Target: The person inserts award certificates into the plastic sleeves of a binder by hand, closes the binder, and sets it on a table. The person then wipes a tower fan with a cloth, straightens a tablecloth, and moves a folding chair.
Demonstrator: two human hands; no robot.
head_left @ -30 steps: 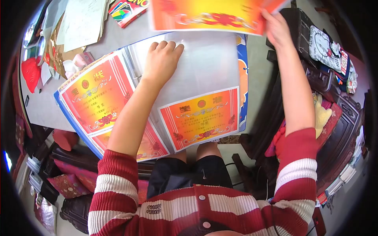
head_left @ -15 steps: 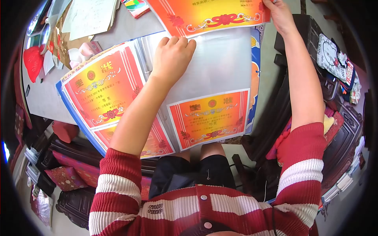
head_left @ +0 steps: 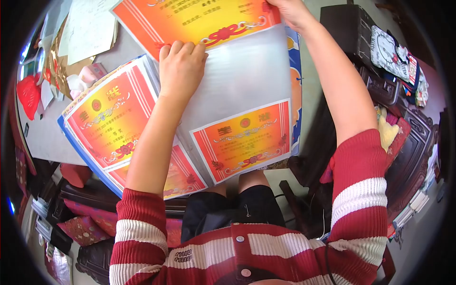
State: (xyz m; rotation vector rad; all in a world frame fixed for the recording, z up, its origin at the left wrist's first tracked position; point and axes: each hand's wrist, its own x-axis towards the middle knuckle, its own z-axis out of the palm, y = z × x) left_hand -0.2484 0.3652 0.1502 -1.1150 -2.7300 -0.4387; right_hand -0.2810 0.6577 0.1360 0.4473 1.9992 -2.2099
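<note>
An orange and yellow award certificate (head_left: 204, 23) with a red ribbon border slants across the top of an open display book. My right hand (head_left: 293, 13) pinches its right edge. At the certificate's lower left, my left hand (head_left: 183, 66) is closed with curled fingers at the top of a clear plastic sleeve (head_left: 247, 71); its fingertips are hidden. The certificate's lower edge lies against that sleeve's top. Below, a smaller certificate (head_left: 244, 140) sits in the same page. On the left page, another certificate (head_left: 111, 111) shows above one partly covered by my left forearm.
The blue-edged display book (head_left: 295, 71) overhangs the near side of the grey table (head_left: 47, 137). Papers (head_left: 90, 31), a red object (head_left: 29, 96) and a pink-white item (head_left: 88, 78) lie left. Dark carved chairs (head_left: 411, 156) and a Hello Kitty bag (head_left: 387, 50) stand right.
The certificate has moved left and down in view, its lower left corner now beside my left hand. Both hands have shifted left, and the display book also appears slightly further left.
</note>
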